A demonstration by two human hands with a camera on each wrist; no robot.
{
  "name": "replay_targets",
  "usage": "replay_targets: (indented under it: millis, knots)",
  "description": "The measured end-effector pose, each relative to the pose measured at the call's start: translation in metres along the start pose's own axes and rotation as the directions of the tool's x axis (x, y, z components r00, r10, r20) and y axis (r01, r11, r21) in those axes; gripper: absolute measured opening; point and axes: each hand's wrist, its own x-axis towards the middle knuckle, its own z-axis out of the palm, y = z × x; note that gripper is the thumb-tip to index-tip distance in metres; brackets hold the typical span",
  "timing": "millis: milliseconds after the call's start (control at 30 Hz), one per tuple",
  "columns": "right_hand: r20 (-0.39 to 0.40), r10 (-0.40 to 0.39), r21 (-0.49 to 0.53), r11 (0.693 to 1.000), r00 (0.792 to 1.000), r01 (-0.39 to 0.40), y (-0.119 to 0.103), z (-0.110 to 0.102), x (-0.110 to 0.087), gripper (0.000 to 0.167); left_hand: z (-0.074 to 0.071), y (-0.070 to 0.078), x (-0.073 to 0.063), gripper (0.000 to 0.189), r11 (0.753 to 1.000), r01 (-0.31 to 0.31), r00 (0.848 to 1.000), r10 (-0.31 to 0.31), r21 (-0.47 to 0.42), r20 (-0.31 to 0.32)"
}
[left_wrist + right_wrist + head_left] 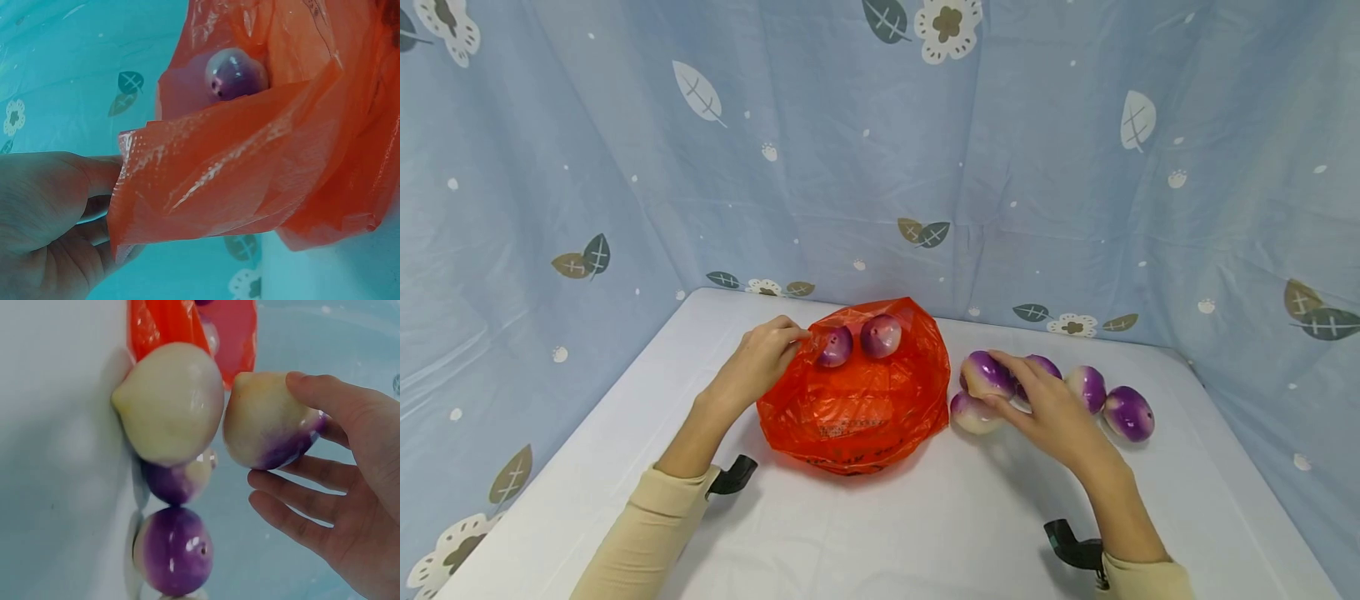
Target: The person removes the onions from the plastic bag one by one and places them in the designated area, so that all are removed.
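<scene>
A red plastic bag [857, 404] lies with its mouth open on the white table, and two purple-and-white turnips [881, 336] are inside it. My left hand [762, 357] pinches the bag's left rim; in the left wrist view the raised plastic edge [206, 175] hides some of the fingertips. In my right hand [1051, 410] a turnip [265, 425] is held between thumb and fingers, just right of the bag. Close below it on the table sits another turnip [976, 414], whose pale side shows in the right wrist view.
More turnips stand in a row to the right, one partly behind the right hand, then a second [1087, 388] and a third [1129, 414] farthest right. A blue patterned curtain [865, 167] encloses the table's back and sides. Black camera mounts [1072, 546] sit at both wrists.
</scene>
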Motion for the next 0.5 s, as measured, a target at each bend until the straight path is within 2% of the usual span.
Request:
replay_targets:
  millis: [100, 500]
  knots:
    - [0.006, 0.018, -0.015, 1.000, 1.000, -0.018, 0.004, -0.002, -0.004, 0.064, 0.000, 0.000, 0.000, 0.022, 1.000, -0.001, 1.000, 0.001, 0.003, 0.001]
    - [-0.035, 0.010, -0.045, 0.999, 0.999, -0.011, 0.019, -0.008, -0.015, 0.062, 0.000, 0.001, 0.000, 0.022, 1.000, 0.009, 1.000, -0.009, 0.003, 0.012]
